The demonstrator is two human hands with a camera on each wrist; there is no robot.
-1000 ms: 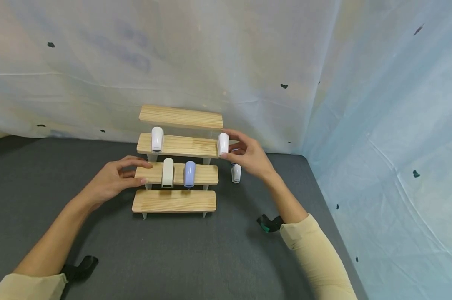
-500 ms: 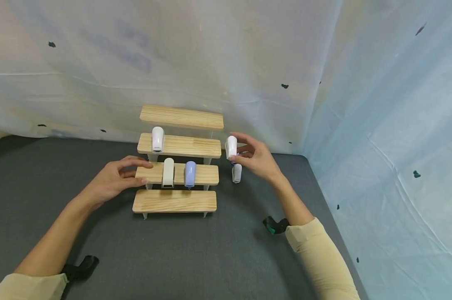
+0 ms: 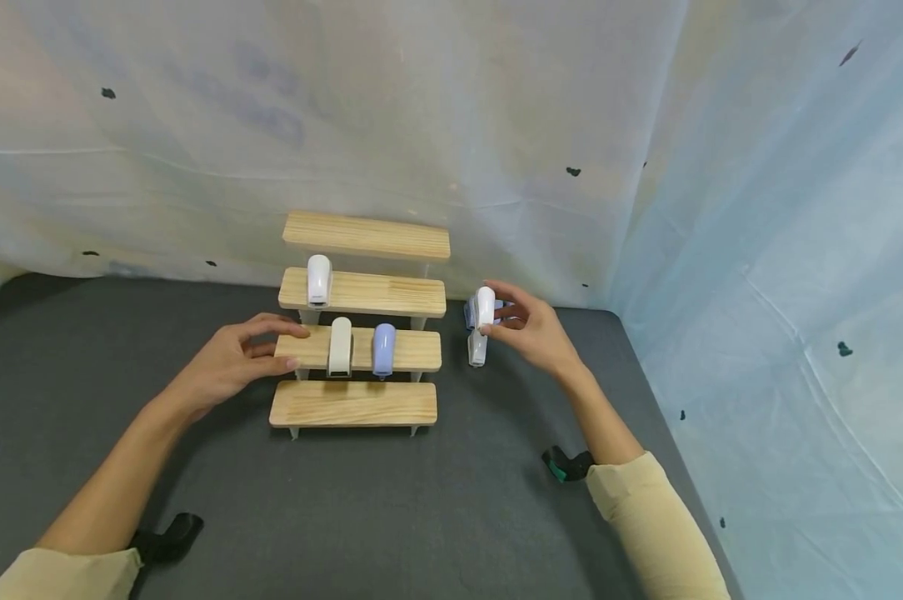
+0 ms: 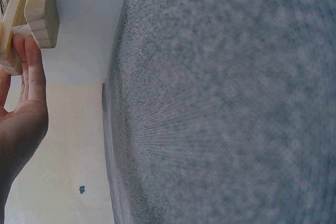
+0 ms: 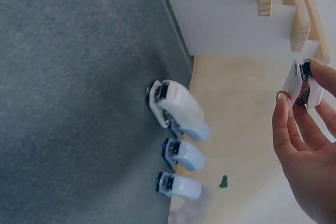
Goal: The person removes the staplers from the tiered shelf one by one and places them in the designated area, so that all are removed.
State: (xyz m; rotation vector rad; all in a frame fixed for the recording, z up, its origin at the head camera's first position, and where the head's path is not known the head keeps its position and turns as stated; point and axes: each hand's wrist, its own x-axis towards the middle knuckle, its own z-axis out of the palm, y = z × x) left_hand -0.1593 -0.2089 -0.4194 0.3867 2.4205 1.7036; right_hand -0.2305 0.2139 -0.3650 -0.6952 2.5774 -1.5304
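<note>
My right hand [image 3: 532, 332] pinches a small white stapler [image 3: 485, 307] between thumb and fingertips, to the right of a stepped wooden shelf stand [image 3: 354, 405]. In the right wrist view its metal mouth shows between white halves. My left hand [image 3: 222, 367] grips the left end of the second step from the bottom, thumb at its front edge. A cream stapler [image 3: 340, 346] and a lavender stapler [image 3: 383, 348] stand on that step. One step higher, a white stapler [image 3: 319, 280] sits at the left. Under the held one, another white stapler [image 3: 477, 351] rests on the table.
Several blue staplers [image 5: 186, 155] stand behind the white one on the dark grey table [image 3: 376, 508], partly hidden by my right hand in the head view. The top step [image 3: 365, 235] and bottom step bear nothing. Pale sheeting [image 3: 436, 108] hangs behind and at the right.
My right hand has carried the white stapler away from the right end of the third step, rightward and slightly down toward the staplers on the table. The left hand keeps its hold.
</note>
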